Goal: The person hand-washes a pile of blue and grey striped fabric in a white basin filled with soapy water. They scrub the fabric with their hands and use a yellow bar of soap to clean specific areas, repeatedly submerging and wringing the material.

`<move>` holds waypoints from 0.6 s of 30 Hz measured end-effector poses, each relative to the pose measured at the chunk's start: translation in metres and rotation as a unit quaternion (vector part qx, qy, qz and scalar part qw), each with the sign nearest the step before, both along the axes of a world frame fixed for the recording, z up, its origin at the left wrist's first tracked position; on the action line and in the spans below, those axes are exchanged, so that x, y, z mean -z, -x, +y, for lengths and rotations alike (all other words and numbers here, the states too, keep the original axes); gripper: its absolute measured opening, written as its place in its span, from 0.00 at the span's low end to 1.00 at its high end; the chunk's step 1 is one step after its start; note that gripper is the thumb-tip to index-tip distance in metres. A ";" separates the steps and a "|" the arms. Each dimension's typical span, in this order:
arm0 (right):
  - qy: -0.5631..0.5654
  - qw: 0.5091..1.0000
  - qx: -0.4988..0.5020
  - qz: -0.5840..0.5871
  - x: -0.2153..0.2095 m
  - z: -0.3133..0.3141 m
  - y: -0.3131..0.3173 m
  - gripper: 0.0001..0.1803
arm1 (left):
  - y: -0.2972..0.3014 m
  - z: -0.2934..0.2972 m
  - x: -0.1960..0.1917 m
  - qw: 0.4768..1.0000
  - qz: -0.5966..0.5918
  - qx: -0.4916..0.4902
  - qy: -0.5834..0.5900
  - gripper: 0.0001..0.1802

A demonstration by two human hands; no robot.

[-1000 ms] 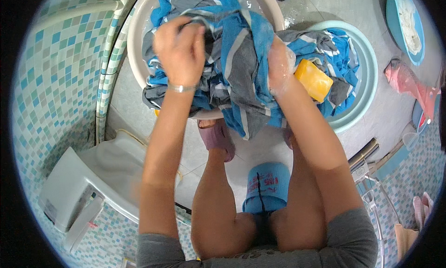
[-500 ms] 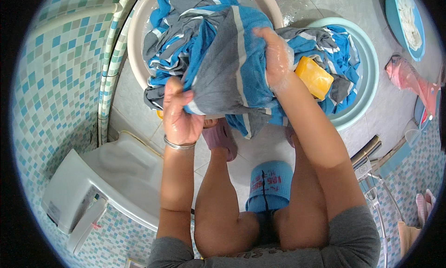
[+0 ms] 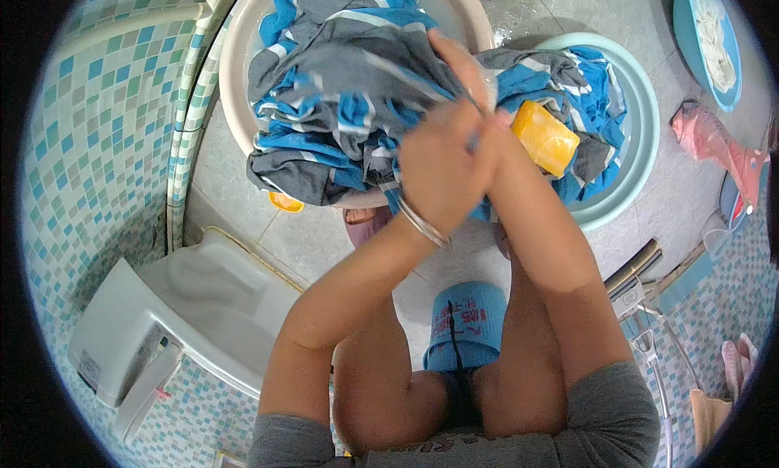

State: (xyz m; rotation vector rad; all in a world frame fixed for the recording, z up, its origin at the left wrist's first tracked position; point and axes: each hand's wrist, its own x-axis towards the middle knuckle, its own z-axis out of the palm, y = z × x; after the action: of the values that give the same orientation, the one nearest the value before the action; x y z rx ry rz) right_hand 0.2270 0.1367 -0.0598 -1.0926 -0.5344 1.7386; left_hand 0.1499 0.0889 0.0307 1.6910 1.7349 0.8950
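Left hand lies crossed over the right wrist, motion-blurred; its fingers look curled, but cannot tell how far they are bent or whether they have hold of anything. Right hand, partly hidden behind the left, lies against the striped cloth, upper digit stretched along it; remaining fingers out of sight, so cannot tell how firmly they close.

Cloth: blue, grey and white, bunched and heaped in the beige basin, draped over its near rim. More fabric of the same pattern fills the light-blue basin at right. Yellow soap bar rests on that fabric, just beside the right wrist.

Silvery bangle on left wrist. Blue container between the legs. Both basins on grey tiled floor.
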 end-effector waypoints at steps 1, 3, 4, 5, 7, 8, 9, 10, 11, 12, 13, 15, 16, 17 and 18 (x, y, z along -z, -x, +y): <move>-0.194 0.973 -0.026 -0.124 -0.005 -0.005 0.003 0.21 | 0.000 -0.005 -0.002 0.999 0.032 0.029 -0.002 0.11; -0.194 0.938 -0.147 -0.246 -0.017 -0.020 0.002 0.20 | 0.011 -0.003 0.013 0.989 0.098 0.037 -0.107 0.10; -0.073 0.978 -0.117 -0.155 -0.035 -0.021 0.004 0.19 | 0.025 0.013 0.019 0.987 0.110 -0.029 -0.115 0.10; 0.058 0.993 -0.084 -0.060 -0.050 -0.025 0.009 0.18 | 0.037 0.023 0.026 0.982 0.119 -0.094 -0.114 0.11; 0.155 0.987 -0.044 0.011 -0.062 -0.026 0.024 0.18 | 0.057 0.038 0.038 0.980 0.061 -0.183 -0.045 0.16; 0.165 0.986 -0.015 0.006 -0.064 -0.022 0.026 0.18 | 0.062 0.042 0.041 0.974 0.030 -0.226 -0.012 0.19; 0.176 0.984 0.014 0.002 -0.067 -0.016 0.028 0.19 | 0.054 0.034 0.044 0.976 0.018 -0.216 0.027 0.20; 0.189 0.981 0.044 -0.001 -0.067 -0.011 0.029 0.20 | 0.038 0.024 0.031 0.976 0.007 -0.205 0.070 0.20; 0.190 0.981 0.022 0.004 -0.055 -0.006 0.019 0.22 | 0.022 0.019 0.006 0.982 0.014 -0.160 0.097 0.21; 0.069 0.995 -0.001 -0.072 -0.040 -0.008 0.014 0.22 | 0.017 0.011 0.001 0.990 -0.012 -0.119 0.078 0.20; -0.058 0.987 -0.021 -0.150 -0.024 -0.010 0.009 0.22 | 0.013 0.009 -0.010 0.994 0.005 -0.089 0.063 0.19; -0.165 0.967 -0.013 -0.194 -0.006 -0.019 0.006 0.17 | 0.009 0.005 -0.007 0.997 0.047 -0.055 0.038 0.18; -0.042 0.989 -0.007 -0.138 -0.020 -0.026 0.017 0.16 | 0.025 0.009 0.005 0.994 0.090 -0.062 0.020 0.18; 0.074 0.994 0.000 -0.085 -0.053 -0.027 0.025 0.14 | 0.042 0.020 0.016 0.989 0.129 -0.068 -0.006 0.18; 0.189 0.982 0.003 -0.028 -0.078 -0.026 0.030 0.13 | 0.062 0.031 0.021 0.985 0.152 -0.076 -0.032 0.19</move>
State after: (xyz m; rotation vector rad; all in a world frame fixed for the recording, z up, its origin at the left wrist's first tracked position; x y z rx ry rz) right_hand 0.1967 0.1111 0.0183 -1.4077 -0.2360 1.8535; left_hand 0.0875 0.1203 0.0097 1.8325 2.0796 0.7976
